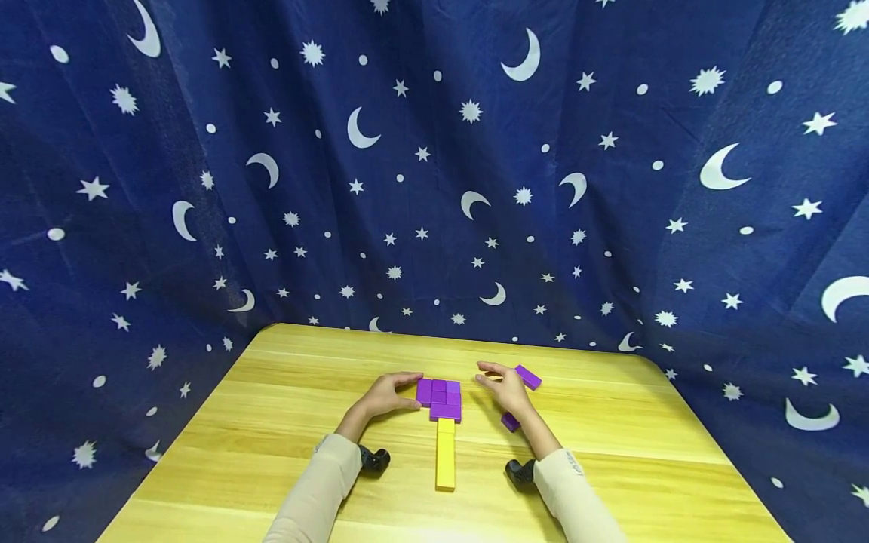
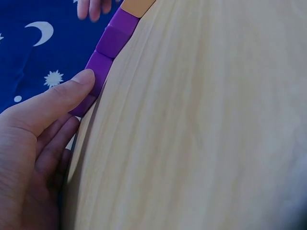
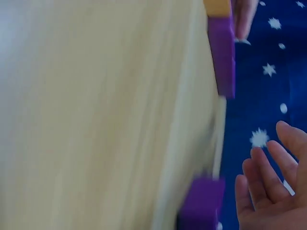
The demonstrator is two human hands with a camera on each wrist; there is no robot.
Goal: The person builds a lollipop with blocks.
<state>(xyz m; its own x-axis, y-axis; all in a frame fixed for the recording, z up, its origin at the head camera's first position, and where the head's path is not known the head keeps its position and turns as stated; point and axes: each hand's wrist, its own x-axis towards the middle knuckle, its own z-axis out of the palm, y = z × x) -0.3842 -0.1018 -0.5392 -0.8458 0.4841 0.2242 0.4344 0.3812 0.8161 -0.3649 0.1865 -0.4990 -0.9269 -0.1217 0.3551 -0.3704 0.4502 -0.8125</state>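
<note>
Several purple blocks point(image 1: 445, 411) lie pressed together flat on the wooden table. My left hand point(image 1: 385, 394) is at their left side, holding the leftmost purple block point(image 1: 424, 392) between thumb and fingers. In the left wrist view its thumb point(image 2: 79, 82) rests against a purple face; the far fingertips are partly hidden. Below the cluster, a yellow strip point(image 1: 445, 460) of blocks runs toward me. My right hand point(image 1: 508, 391) hovers to the right, fingers loosely spread and holding nothing. Near it lie two loose purple blocks, one beyond it point(image 1: 528, 377) and one beside the wrist point(image 1: 511, 421).
The wooden table point(image 1: 577, 467) extends around the blocks. Behind it hangs a dark blue curtain point(image 1: 434, 188) with white moons and stars. Black wrist devices sit on the left point(image 1: 375, 459) and right point(image 1: 520, 473) arms.
</note>
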